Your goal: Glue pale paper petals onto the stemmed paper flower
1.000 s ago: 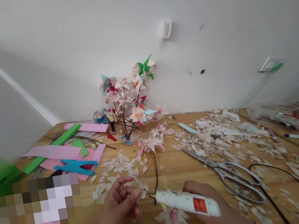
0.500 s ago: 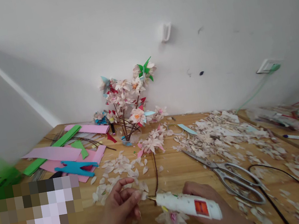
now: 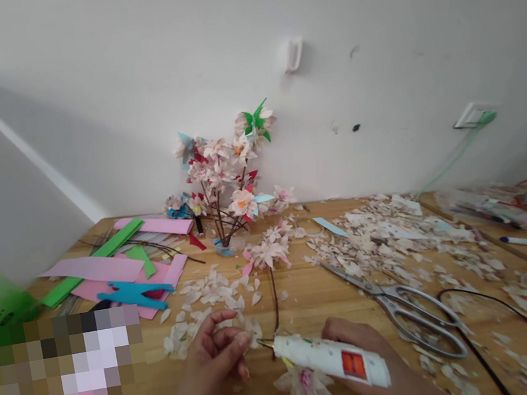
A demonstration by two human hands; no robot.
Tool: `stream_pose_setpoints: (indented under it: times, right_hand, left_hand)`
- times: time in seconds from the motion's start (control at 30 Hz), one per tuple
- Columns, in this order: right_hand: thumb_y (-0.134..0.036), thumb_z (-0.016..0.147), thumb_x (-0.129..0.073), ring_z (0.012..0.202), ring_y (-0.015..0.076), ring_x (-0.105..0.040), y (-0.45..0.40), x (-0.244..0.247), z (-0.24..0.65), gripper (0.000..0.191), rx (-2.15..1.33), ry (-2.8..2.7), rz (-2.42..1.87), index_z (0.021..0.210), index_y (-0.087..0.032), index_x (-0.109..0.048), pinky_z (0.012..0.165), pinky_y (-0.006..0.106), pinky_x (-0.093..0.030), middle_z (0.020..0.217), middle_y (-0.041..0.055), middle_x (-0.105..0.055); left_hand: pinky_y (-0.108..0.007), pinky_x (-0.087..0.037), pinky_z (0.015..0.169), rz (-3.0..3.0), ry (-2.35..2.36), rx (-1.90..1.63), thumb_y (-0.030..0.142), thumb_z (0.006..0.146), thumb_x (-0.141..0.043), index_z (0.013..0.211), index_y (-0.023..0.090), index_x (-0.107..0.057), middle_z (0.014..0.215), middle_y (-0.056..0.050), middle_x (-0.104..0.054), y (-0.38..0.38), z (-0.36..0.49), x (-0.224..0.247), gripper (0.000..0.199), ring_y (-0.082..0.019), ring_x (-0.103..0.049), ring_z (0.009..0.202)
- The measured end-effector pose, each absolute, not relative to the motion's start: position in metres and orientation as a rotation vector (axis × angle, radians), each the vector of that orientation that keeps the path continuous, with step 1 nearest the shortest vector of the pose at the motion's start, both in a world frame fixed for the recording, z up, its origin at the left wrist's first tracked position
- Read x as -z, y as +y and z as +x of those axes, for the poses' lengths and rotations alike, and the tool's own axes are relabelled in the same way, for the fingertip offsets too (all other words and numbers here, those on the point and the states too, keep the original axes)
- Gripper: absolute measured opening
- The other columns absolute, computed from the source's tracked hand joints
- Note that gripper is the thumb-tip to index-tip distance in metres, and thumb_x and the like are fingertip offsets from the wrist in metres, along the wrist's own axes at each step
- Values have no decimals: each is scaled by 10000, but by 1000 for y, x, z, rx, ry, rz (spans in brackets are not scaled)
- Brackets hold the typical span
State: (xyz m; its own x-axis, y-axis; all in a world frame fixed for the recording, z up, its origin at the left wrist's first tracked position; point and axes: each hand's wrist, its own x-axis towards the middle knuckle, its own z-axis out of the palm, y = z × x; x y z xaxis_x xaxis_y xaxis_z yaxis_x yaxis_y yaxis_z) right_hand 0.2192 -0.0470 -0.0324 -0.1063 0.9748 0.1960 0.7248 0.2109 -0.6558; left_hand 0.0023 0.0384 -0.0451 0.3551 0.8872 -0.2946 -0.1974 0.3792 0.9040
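Right hand (image 3: 361, 336), wrapped round a white plastic glue gun (image 3: 315, 355); orange-red panel (image 3: 353, 364) on its side, slim metal nozzle (image 3: 266, 343) pointing left. Left hand (image 3: 219, 353), thumb and finger narrowly pinching a thin, pale petal (image 3: 255, 335) beside the nozzle tip; contact unclear. Below the gun: whitish, many-pointed flower (image 3: 306, 389), pink-centred. All well apart from the back edge of the light-brown wooden table (image 3: 309, 291).

The metal tip (image 3: 266, 344) of the white glue gun (image 3: 320, 355) in the right hand (image 3: 353, 329) sits slightly higher than half a second ago, near the pale petal (image 3: 255, 336) in the left hand (image 3: 218, 351), and the camera's view has shifted very slightly.
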Motion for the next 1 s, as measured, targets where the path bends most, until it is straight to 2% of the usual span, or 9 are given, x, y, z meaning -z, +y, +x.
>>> stream_pose_setpoints:
  times: [0.2, 0.43, 0.67, 0.87, 1.0]
  right_hand:
    - [-258, 758, -469, 521, 137, -482, -47, 34, 221, 140, -509, -1857, -1606, 634, -210, -426, 482, 227, -325, 580, -23, -510]
    - [-267, 757, -475, 530, 139, -479, -46, 36, 221, 142, -537, -1882, -1607, 639, -209, -422, 488, 229, -317, 593, -20, -505]
    - [-318, 769, -470, 540, 145, -490, -48, 33, 217, 184, -611, -1814, -1586, 628, -211, -422, 488, 225, -334, 600, -13, -512]
    - [-244, 727, -465, 537, 147, -486, -46, 34, 218, 86, -582, -1741, -1645, 653, -201, -461, 487, 227, -325, 586, -17, -505]
    - [-278, 742, -476, 526, 141, -474, -46, 32, 216, 136, -596, -1767, -1597, 633, -201, -447, 484, 225, -320, 578, -20, -495]
  left_hand:
    - [-161, -373, 372, 909, 952, -864, 412, 477, -814, 892, 195, -479, 543, 88, -608, 38, 3, 43, 576, -51, -503, 339]
    - [-159, -359, 352, 890, 948, -865, 437, 432, -823, 893, 191, -473, 525, 99, -591, 38, 5, 42, 629, -49, -486, 316]
    - [-152, -361, 358, 919, 921, -864, 440, 473, -810, 912, 184, -469, 539, 88, -606, 38, 2, 44, 613, -40, -487, 327]
    - [-151, -372, 365, 894, 927, -869, 434, 479, -809, 937, 189, -464, 561, 95, -611, 39, 0, 46, 623, -38, -495, 332]
    - [-137, -362, 366, 894, 916, -863, 418, 493, -809, 946, 186, -462, 545, 104, -601, 39, -1, 48, 616, -31, -495, 339]
